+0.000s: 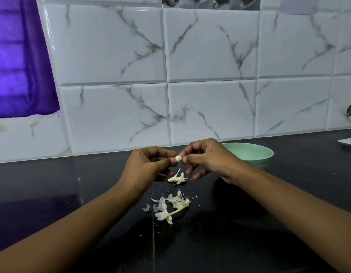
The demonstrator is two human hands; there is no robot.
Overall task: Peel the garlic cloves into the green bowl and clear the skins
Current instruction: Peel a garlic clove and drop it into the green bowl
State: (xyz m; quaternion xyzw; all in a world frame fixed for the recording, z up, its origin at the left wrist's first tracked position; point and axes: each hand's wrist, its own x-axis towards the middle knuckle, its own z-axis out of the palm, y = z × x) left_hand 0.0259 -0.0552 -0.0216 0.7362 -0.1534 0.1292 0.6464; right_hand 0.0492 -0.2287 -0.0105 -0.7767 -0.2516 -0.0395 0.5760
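Observation:
A small pale garlic clove (178,158) is held in the air above the black counter. My left hand (149,164) pinches it between thumb and fingers. My right hand (206,160) pinches its other end with thumb and forefinger. The green bowl (251,154) stands just behind and right of my right hand; what lies inside it is hidden. Below the hands lie a few garlic pieces with skins (177,179). Nearer to me sits a pile of papery skins and a stem (170,205).
The black counter (72,194) runs to a marble-patterned tiled wall (210,75). A purple curtain (19,66) hangs at the far left. A white flat object (348,143) lies at the right edge of the counter.

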